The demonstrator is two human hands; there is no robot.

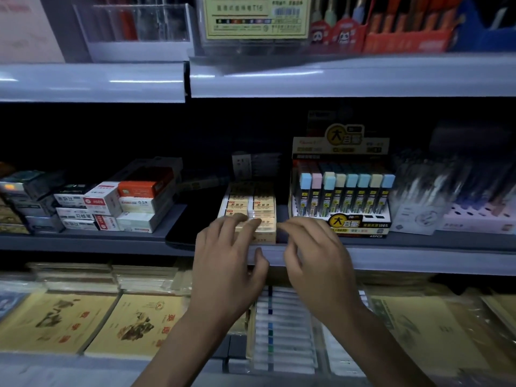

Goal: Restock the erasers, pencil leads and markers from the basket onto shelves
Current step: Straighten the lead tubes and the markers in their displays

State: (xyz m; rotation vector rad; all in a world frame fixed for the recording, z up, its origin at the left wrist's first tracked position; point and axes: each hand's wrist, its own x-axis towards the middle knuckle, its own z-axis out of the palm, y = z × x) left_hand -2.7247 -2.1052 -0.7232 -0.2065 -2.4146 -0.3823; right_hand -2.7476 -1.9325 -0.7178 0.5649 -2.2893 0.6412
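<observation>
Cream-coloured erasers [251,203] are stacked in rows on the middle shelf [418,243], near its front edge. My left hand [227,263] lies over the front of the stack, its straight fingertips touching the top front erasers. My right hand [315,255] is just to the right, its fingertips touching the right front corner of the stack. To the right stands a display box of pencil leads [344,196] with pastel caps. The basket is out of view.
Small boxes of staples and leads [122,205] are piled on the left of the same shelf. Packed pens [452,191] fill the right end. Notebooks [92,322] and white marker packs [282,328] lie on the shelf below. Pen displays [377,26] stand on the shelf above.
</observation>
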